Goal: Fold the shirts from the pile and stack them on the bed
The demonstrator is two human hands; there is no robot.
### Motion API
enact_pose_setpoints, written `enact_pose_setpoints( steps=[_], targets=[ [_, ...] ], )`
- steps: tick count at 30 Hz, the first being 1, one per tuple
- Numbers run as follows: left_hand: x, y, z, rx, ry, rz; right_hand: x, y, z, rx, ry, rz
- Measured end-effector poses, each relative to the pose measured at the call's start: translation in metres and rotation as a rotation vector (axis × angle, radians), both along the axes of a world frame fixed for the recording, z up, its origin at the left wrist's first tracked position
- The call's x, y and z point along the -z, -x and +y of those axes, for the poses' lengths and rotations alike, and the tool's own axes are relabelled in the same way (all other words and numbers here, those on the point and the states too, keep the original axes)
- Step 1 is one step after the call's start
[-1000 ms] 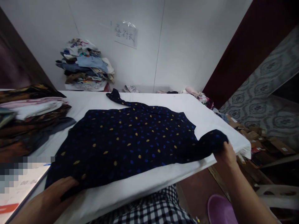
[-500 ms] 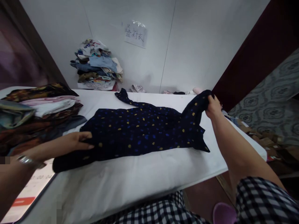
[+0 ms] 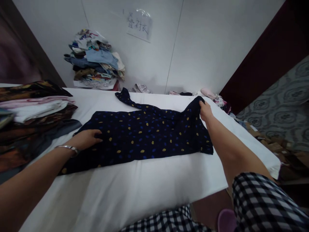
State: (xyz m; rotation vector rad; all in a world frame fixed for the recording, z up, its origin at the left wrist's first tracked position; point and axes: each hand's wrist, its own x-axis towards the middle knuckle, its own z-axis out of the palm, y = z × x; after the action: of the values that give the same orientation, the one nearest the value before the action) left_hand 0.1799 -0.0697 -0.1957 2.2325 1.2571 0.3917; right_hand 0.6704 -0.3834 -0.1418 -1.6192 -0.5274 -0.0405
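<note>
A navy shirt [image 3: 145, 135] with blue and yellow spots lies lengthwise on the white-covered table [image 3: 135, 187], one long sleeve [image 3: 127, 98] stretched out toward the back left. At its right end, my right hand [image 3: 205, 110] pinches a raised bit of the cloth between thumb and fingers, lifted a little off the table. Over the left part of the shirt is my left hand [image 3: 88, 139], its thumb and fingers closed on the dark fabric. A silver bracelet [image 3: 67, 147] circles the left wrist.
Folded garments [image 3: 36, 109] are piled at the table's left. Against the back wall stands a tall heap of clothes [image 3: 96, 61], beneath a handwritten sign [image 3: 139, 25]. More crumpled cloth [image 3: 210, 94] lies at the back right. A purple basin [image 3: 227, 220] is on the floor.
My right hand has moved left and slightly down with the shirt's raised part, which now sits lower. My left hand has shifted a little right and up. The view has also shifted.
</note>
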Motion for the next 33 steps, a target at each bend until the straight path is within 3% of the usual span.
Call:
enact_pose_setpoints(
  steps=[3,6,8,10,12,14,16,18,21,25,30,33],
  targets=[
    [-0.012,-0.004,-0.011,0.182,-0.164,0.262,-0.023,0.014,0.005,0.005,0.001,-0.107],
    [-0.025,-0.017,-0.039,0.281,-0.272,0.152,-0.042,0.059,0.001,-0.114,0.019,-0.285],
    [-0.031,-0.031,-0.067,0.294,-0.146,0.026,-0.045,0.101,-0.010,-0.287,0.101,-0.408],
    [-0.033,-0.047,-0.096,0.313,0.100,-0.135,-0.039,0.138,-0.028,-0.550,0.268,-0.454],
    [-0.030,-0.062,-0.121,0.313,0.366,-0.271,-0.025,0.160,-0.050,-0.707,0.422,-0.410],
    [-0.025,-0.075,-0.138,0.274,0.545,-0.333,-0.008,0.162,-0.076,-0.643,0.498,-0.317],
    [-0.020,-0.084,-0.149,0.243,0.556,-0.319,0.010,0.149,-0.106,-0.415,0.528,-0.247],
    [-0.016,-0.090,-0.156,0.275,0.407,-0.254,0.028,0.130,-0.139,-0.188,0.597,-0.226],
    [-0.014,-0.098,-0.170,0.435,0.093,-0.117,0.054,0.111,-0.182,0.002,0.726,-0.165],
    [-0.011,-0.115,-0.191,0.625,-0.175,0.030,0.078,0.113,-0.206,-0.003,0.674,-0.025],
    [-0.004,-0.143,-0.198,0.605,-0.327,0.204,0.085,0.124,-0.200,-0.088,0.722,-0.116],
    [-0.007,-0.152,-0.193,0.560,-0.295,0.237,0.085,0.126,-0.196,-0.104,0.701,-0.170]
  ],
)
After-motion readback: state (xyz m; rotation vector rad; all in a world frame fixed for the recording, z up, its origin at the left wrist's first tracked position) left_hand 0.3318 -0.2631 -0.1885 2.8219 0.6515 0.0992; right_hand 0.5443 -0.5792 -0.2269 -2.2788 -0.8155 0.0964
